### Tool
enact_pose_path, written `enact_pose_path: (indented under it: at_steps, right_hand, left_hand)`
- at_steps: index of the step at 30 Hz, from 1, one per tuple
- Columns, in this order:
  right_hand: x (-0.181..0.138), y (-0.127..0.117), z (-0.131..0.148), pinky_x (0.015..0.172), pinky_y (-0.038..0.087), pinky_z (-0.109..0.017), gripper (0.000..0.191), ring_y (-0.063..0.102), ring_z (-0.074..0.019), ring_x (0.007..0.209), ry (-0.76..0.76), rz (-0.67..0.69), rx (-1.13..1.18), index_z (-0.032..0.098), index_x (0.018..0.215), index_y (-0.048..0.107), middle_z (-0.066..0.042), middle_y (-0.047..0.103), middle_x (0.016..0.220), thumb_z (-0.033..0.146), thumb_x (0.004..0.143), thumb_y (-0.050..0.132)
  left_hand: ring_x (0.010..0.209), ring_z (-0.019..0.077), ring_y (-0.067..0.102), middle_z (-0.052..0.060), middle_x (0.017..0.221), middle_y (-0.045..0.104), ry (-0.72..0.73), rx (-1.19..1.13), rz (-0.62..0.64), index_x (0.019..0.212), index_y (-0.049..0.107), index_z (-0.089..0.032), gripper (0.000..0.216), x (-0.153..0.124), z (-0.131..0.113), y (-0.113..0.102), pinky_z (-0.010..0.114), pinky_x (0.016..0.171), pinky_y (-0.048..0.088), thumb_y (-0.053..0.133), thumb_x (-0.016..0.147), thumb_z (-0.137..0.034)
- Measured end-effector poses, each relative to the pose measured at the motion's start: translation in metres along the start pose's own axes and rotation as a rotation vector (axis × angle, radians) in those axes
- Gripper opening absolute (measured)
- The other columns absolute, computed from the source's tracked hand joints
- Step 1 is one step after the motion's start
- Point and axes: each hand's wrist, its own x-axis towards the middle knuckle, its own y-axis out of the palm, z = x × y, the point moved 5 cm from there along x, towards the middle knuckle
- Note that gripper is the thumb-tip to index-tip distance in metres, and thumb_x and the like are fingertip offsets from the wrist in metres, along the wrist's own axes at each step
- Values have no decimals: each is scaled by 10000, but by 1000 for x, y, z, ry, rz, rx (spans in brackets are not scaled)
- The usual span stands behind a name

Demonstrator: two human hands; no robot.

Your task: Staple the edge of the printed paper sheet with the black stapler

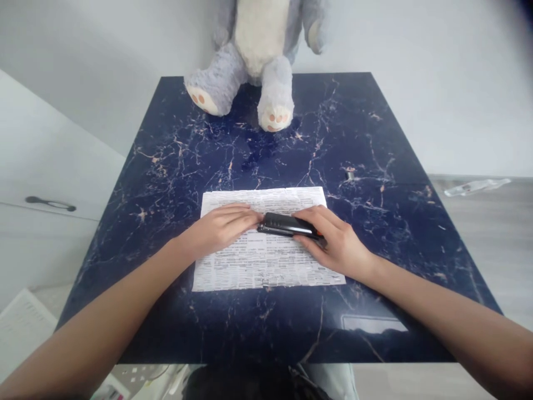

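Observation:
A printed sheet of paper (250,266) lies flat on the dark blue marbled table (266,328), densely covered with lines of text. Over its middle is a black stapler (287,224), lying roughly crosswise with its far tip pointing left. My right hand (333,239) is wrapped around the stapler's right end, thumb on the near side. From the left, my left hand (220,228) rests flat on the paper with fingers stretched out, the fingertips reaching the stapler's left tip. Whether they touch it I cannot tell.
A large grey and white plush toy (262,33) sits at the table's back edge. One small shiny object (350,174) lies right of the paper. Beyond the right edge is a clear plastic item (474,187). A white cabinet with a dark handle (50,204) stands left.

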Motion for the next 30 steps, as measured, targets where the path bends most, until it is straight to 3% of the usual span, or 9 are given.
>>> enact_pose_path:
  at_steps: [8,12,16,22,26,30]
  right_hand:
    - [0,-3,2,923,639,-462,350,684,-266,1068,-15,8,-4,208,1401,585,-109,715,1199,256,1056,626]
    - [1,-4,2,938,635,-465,329,682,-264,1091,-9,7,22,198,1389,591,-116,722,1210,251,1064,600]
    - [1,-4,1,941,618,-453,303,675,-258,1084,-12,8,25,184,1353,604,-120,722,1197,265,1062,601]
    - [-1,-8,-4,859,588,-400,283,654,-236,1006,26,-11,58,202,1290,600,-87,703,1130,219,1008,607]
    - [0,-11,-7,804,557,-375,249,644,-219,931,60,-17,103,198,1222,611,-72,699,1073,201,974,627]
    - [0,-13,-10,809,540,-375,241,648,-215,932,79,-33,118,188,1221,615,-76,699,1080,179,981,602]
  left_hand:
    - [1037,229,797,72,1102,839,-33,-40,-53,1132,788,-214,150,12,1,-3,435,1009,631,676,1033,-209]
    - [1052,235,789,42,1035,851,-108,-181,-80,1043,832,-255,97,16,10,-5,423,981,614,771,969,-240]
    - [998,240,777,35,1005,851,-117,-161,-83,949,847,-274,46,16,12,-6,461,985,589,803,939,-261]
    - [1058,234,777,56,1156,835,-195,-281,-27,1231,801,-281,289,13,17,-15,410,942,631,720,958,-226]
    - [1124,250,759,57,1203,824,-101,-361,81,1313,766,-296,452,12,16,-15,424,970,624,661,907,-128]
    - [1089,250,753,62,1210,812,-99,-327,124,1317,774,-315,468,11,16,-14,411,937,625,672,899,-129]
